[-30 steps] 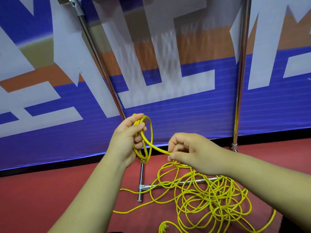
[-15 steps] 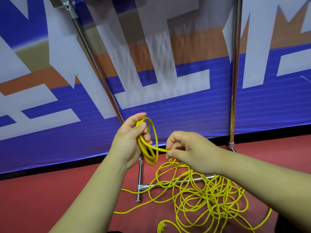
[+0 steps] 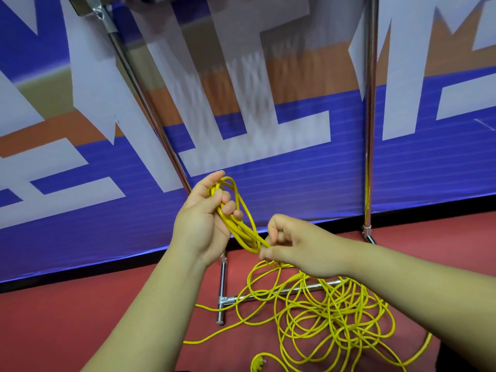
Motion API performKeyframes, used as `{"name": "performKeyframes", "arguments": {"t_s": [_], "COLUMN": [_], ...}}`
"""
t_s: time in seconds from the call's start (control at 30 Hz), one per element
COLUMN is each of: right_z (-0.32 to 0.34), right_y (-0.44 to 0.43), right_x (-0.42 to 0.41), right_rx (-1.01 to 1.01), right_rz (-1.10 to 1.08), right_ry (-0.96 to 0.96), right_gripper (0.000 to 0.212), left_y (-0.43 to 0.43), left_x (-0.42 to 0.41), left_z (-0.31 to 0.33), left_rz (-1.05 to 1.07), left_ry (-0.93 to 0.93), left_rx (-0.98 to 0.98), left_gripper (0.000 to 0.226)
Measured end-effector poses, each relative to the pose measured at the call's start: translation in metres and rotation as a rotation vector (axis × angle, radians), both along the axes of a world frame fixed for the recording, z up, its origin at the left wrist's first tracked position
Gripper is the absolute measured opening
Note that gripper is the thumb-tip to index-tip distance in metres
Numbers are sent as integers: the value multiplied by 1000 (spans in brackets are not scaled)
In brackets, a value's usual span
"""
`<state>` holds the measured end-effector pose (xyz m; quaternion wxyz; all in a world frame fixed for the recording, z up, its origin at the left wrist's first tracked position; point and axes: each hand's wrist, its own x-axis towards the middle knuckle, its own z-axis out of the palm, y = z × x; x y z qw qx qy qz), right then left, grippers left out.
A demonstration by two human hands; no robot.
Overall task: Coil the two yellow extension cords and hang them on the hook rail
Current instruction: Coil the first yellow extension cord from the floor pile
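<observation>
Nearest the camera, a yellow plug [image 3: 259, 362] is seen lying on the red floor [image 3: 67, 331], in front of the metal rack [image 3: 369, 130]. Just beyond the plug, the loose yellow cord [image 3: 335, 318] is spread in a wide tangle of overlapping loops. The tangle is draped over the rack's low base bar and reaches forward of it. One stray length is run out to the left, past the rack's short foot tube. Whether one cord or two make up the tangle cannot be told. The cord is thin, round and bright yellow throughout, with a smooth, slightly glossy jacket.

Above the base bar, a strand rising from the tangle is pinched between the thumb and forefinger of the right hand [image 3: 298, 247]; its other fingers are curled in. Just to the left and slightly higher, in front of the rack's slanted left pole, a small coil [image 3: 243, 232] of several narrow, elongated loops is gripped by the left hand [image 3: 201, 221]. The fingers are curled round the loops and the thumb is laid across them. The coil's lower end is met by the right hand's fingertips.

Behind the rack, a banner [image 3: 295, 178] in blue, white and orange is hung down to the floor.
</observation>
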<state>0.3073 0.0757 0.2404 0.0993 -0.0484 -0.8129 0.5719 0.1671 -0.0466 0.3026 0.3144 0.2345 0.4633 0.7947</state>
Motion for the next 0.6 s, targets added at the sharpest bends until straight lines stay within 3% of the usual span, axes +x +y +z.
{"name": "performKeyframes", "arguments": {"t_s": [0.2,0.4,0.6], "right_z": [-25,-4,2], "right_y": [14,5,-9], "right_x": [-6,-7,-5], "right_rx": [13,-8,-52], "right_rz": [55,24,80], "right_ry": [-111,-23,8], "right_gripper": [13,7,11], "left_y": [-10,-9,-9], "left_x": [-20,-17,-15], "left_z": [4,-5,2], "left_rz": [146,170,136], "left_ry": [-19,-5,-133], "left_rx": [38,-18,9], "left_gripper": [30,27,25]}}
